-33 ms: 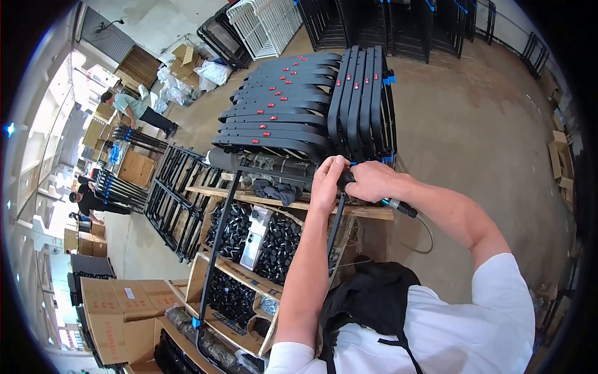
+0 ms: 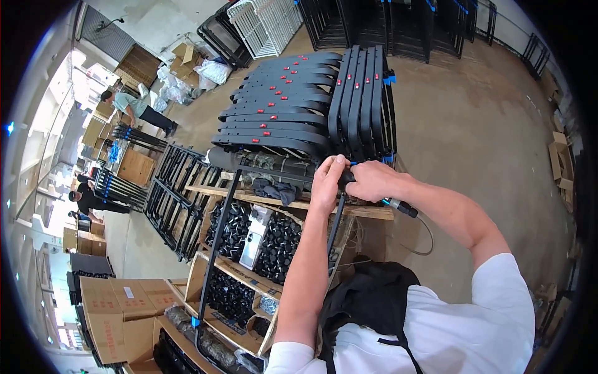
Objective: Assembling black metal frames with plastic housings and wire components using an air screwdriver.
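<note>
Both my hands meet at the right corner of a black tubular metal frame [image 2: 219, 240], which rests across a workbench. With fingers closed, my left hand [image 2: 330, 181] grips the frame at that corner. My right hand [image 2: 377, 181] is wrapped round a black air tool [image 2: 402, 207]; its rear end, with a light-blue ring and a hose, sticks out below the wrist. A dark rounded part [image 2: 346, 179] shows between the hands, and I cannot tell whether it belongs to the tool. My fingers hide the tool's tip and the contact point.
Stacked dark curved panels [image 2: 280, 106] with red marks stand just beyond the bench. Boxes of black plastic parts [image 2: 280, 249] lie below the frame, a phone-like silver object [image 2: 254, 240] among them. Cardboard cartons [image 2: 124, 311] fill the lower left. Two people [image 2: 134, 109] are at the far left.
</note>
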The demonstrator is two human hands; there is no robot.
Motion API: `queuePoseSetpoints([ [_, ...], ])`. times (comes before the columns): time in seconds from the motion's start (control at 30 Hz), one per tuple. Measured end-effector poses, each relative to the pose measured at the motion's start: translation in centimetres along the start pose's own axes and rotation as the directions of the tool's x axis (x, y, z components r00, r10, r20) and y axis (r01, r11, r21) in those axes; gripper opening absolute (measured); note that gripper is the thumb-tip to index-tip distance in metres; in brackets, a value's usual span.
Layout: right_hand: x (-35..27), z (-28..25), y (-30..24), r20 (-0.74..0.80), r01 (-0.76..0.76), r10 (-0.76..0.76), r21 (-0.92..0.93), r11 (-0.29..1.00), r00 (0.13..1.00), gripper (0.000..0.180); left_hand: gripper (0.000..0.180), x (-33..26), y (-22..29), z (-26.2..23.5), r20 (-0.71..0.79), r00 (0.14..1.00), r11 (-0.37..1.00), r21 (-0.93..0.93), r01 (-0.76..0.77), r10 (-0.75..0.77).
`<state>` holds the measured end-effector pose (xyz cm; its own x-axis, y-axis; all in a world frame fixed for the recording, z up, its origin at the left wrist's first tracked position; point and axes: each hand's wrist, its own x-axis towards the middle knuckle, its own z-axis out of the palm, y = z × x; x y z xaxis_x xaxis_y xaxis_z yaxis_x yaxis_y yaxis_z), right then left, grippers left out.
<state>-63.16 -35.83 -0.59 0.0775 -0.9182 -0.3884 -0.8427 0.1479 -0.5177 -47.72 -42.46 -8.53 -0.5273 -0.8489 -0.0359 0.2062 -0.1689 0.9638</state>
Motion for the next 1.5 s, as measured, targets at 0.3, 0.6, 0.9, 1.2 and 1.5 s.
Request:
queuePoseSetpoints([
  [0.3,0.6,-0.2,-0.5,0.066,-0.044,0.043,0.006,0.999,0.997,0.042,0.029,0.0,-0.3,0.0,-0.023,1.000,0.998,-0.063,0.005,-0.006],
  [0.6,1.3,1.0,-1.0,0.095,-0.065,0.065,0.000,0.998,0.993,0.042,0.031,-0.5,-1.3,-0.7,-0.060,0.998,1.000,-0.030,0.000,-0.002],
  [0.9,3.7,1.4,-0.1,0.177,-0.139,0.135,0.009,0.990,0.975,0.029,0.034,0.1,-1.2,-1.1,-0.007,1.000,0.999,0.026,0.030,-0.029],
  [1.2,1.9,1.4,-3.1,0.123,-0.307,0.294,0.101,0.946,0.948,0.026,0.041,-0.2,0.5,-1.8,0.040,0.992,0.985,0.131,0.114,-0.120],
  [1.5,1.1,2.0,-7.3,0.056,-0.310,0.305,0.137,0.941,0.951,0.032,0.039,-0.3,-0.5,-4.1,0.112,0.993,0.999,-0.028,-0.027,0.030],
])
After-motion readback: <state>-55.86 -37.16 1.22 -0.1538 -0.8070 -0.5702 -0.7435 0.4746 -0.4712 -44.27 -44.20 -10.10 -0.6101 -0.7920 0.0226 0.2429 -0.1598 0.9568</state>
